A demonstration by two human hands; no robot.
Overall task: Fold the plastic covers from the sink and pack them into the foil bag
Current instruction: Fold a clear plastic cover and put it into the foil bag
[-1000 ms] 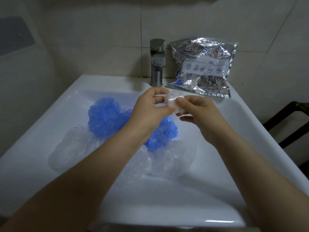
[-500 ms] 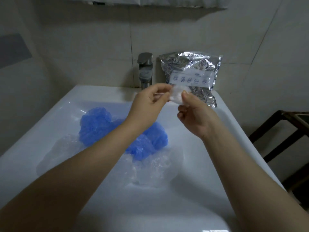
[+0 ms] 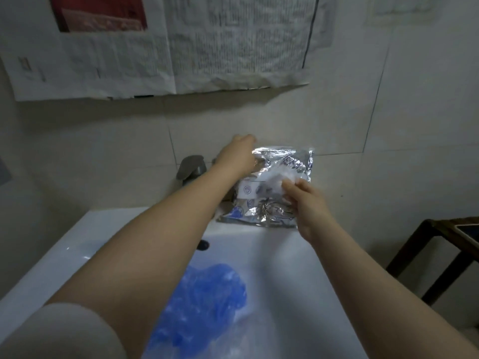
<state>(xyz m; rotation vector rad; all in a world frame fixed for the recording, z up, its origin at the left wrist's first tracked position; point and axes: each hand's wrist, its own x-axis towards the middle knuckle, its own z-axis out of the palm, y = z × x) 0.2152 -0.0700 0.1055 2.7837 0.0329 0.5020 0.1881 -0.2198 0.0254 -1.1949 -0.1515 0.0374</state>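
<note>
A silver foil bag point(image 3: 272, 203) leans against the wall tiles on the back rim of the white sink point(image 3: 280, 255). My left hand point(image 3: 237, 156) reaches to the bag's top left corner and grips its upper edge. My right hand point(image 3: 308, 203) pinches a small folded clear plastic cover point(image 3: 278, 181) and holds it in front of the bag's upper half. Blue plastic covers point(image 3: 204, 304) lie crumpled in the sink basin below my arms, with clear covers point(image 3: 246, 335) beside them at the lower edge.
A grey tap point(image 3: 191, 168) stands left of the bag, partly behind my left arm. The overflow hole point(image 3: 203, 244) shows in the basin's back wall. Newspaper sheets point(image 3: 181, 42) hang on the wall above. A dark wooden frame point(image 3: 438, 257) stands right of the sink.
Both hands have moved from over the basin up to the foil bag. The left hand let go of the folded cover and took the bag's top; the right hand carried the cover there. The camera tilted up.
</note>
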